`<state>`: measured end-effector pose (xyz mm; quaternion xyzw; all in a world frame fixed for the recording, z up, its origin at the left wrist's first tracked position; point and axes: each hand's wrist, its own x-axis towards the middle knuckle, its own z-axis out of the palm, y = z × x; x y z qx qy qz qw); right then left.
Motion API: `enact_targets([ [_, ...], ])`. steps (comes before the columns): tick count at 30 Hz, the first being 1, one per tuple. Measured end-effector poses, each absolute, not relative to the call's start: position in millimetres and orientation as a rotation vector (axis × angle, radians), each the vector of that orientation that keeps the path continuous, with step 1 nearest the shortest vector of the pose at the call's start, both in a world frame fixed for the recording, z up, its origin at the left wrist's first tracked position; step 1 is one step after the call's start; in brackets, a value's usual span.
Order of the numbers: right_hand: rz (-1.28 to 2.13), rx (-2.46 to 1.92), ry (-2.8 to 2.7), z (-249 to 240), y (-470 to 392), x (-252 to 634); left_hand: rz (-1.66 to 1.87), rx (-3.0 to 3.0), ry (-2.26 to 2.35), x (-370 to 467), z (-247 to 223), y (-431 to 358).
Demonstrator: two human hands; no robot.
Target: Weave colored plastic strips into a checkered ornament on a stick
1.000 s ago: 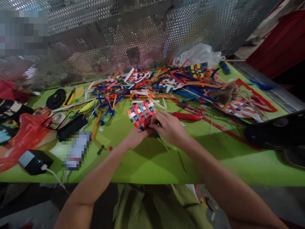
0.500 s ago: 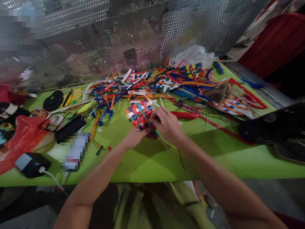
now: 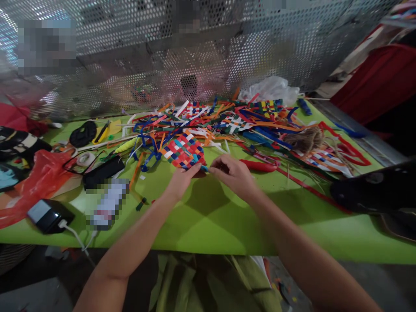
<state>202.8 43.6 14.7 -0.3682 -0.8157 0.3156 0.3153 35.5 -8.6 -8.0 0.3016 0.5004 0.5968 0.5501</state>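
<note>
A small woven piece of red, white, blue and orange strips (image 3: 183,151) is held just above the table's front part. My left hand (image 3: 182,178) grips its near right corner, thumb on top. From that corner a short teal strip (image 3: 204,168) runs out to the right. My right hand (image 3: 234,174) is closed in a pinch at the strip's outer end, a little apart from the woven piece. The fingertips partly cover that end.
Behind my hands lies a heap of coloured strips (image 3: 208,117). A red-handled tool (image 3: 260,166) is right of my right hand. To the left are a phone (image 3: 110,203) on a cable, a black case (image 3: 103,172) and a black power block (image 3: 48,220). A perforated metal screen (image 3: 136,73) stands behind.
My right hand has drawn back from the woven piece to the right. The woven piece has turned, and the teal strip now shows between my hands. The whole view has shifted slightly.
</note>
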Motion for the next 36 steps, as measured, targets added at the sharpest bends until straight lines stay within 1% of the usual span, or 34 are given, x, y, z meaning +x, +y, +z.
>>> enact_targets([
  [7,0.658,-0.965,-2.290,7,38,197,1.410,0.878,1.357,35,-18,-10],
  [12,0.625,-0.920,-2.301,4,34,193,1.416,0.937,1.400,35,-18,-11],
  [16,0.591,-0.969,-2.330,3,34,192,1.435,0.910,1.374,33,-16,-9],
  [21,0.496,-1.095,-2.312,1,35,195,1.560,0.770,1.324,27,-9,-4],
  [24,0.433,-1.077,-2.265,3,36,197,1.589,0.739,1.292,23,-2,-3],
  [27,0.524,-1.038,-2.172,6,36,200,1.558,0.820,1.238,18,6,-4],
  [30,0.723,-1.064,-2.009,8,39,202,1.577,0.953,1.195,11,11,-4],
  [36,1.191,-1.072,-1.754,9,45,202,1.941,0.925,1.358,-9,8,4],
])
